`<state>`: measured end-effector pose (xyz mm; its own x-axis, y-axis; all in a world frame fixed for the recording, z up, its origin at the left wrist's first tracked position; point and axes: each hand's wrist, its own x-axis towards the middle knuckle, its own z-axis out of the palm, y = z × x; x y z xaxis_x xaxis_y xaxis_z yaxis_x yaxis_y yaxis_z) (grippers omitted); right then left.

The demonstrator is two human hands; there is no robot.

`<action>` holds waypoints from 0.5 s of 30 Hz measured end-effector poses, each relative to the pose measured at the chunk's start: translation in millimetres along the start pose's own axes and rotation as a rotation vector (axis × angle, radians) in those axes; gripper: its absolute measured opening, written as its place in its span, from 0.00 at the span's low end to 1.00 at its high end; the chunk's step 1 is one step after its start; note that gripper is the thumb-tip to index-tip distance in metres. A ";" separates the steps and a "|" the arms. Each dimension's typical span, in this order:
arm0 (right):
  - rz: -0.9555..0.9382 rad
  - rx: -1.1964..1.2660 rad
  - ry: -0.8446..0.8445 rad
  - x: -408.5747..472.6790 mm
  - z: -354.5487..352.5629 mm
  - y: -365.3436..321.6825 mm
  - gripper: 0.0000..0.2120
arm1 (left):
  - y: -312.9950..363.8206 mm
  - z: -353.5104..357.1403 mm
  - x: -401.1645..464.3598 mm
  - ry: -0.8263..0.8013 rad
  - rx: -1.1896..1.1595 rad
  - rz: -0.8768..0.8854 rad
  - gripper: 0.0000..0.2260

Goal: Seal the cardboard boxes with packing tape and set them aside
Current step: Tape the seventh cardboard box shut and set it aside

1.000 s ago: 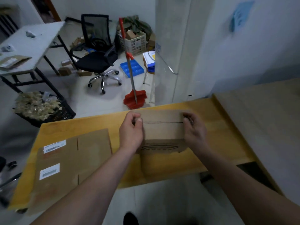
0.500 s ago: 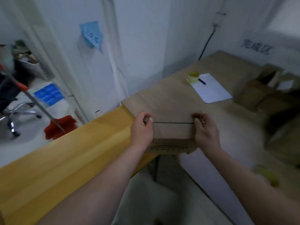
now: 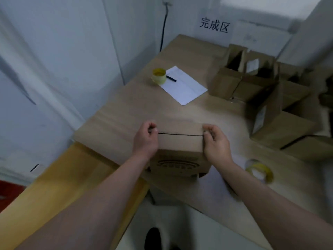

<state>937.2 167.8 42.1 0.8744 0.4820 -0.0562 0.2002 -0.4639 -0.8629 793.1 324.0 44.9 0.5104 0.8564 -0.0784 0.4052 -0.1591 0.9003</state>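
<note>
A small cardboard box (image 3: 180, 143) with its top flaps closed along a dark seam sits between my hands, at the near edge of the pale wooden table (image 3: 137, 105). My left hand (image 3: 146, 139) grips its left side, fingers curled over the top edge. My right hand (image 3: 215, 141) grips the right side the same way. A roll of clear packing tape (image 3: 259, 170) with a yellow core lies on the table to the right of the box. A second tape roll (image 3: 159, 76) stands further back.
A white sheet (image 3: 185, 87) with a black pen (image 3: 171, 78) lies beyond the box. Several cardboard boxes (image 3: 270, 98), some with open flaps, crowd the table's right side. A yellow table (image 3: 54, 186) adjoins on the left. A wall sign (image 3: 214, 26) hangs at the back.
I have turned right with the box in both hands, carrying it from over the yellow table to the pale table. The boxes, tape rolls and sign have come into view.
</note>
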 end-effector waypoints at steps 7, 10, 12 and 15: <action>-0.080 -0.021 0.104 -39.0 4.4 0.0 0.09 | -13.0 3.8 5.6 -0.084 0.030 0.147 0.03; -0.091 -0.036 0.101 -46.8 7.1 6.3 0.10 | -20.1 7.5 -1.1 -0.100 0.030 0.141 0.04; -0.076 -0.040 0.089 -32.6 4.7 9.7 0.10 | -17.2 13.0 6.6 -0.112 0.024 0.111 0.04; -0.020 -0.044 0.086 -4.2 1.5 11.5 0.11 | -9.2 23.1 26.0 -0.078 0.032 0.056 0.06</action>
<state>935.2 161.5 31.7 0.9044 0.4267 0.0059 0.2355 -0.4876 -0.8407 820.1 336.4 24.7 0.5898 0.8051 -0.0629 0.3980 -0.2219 0.8902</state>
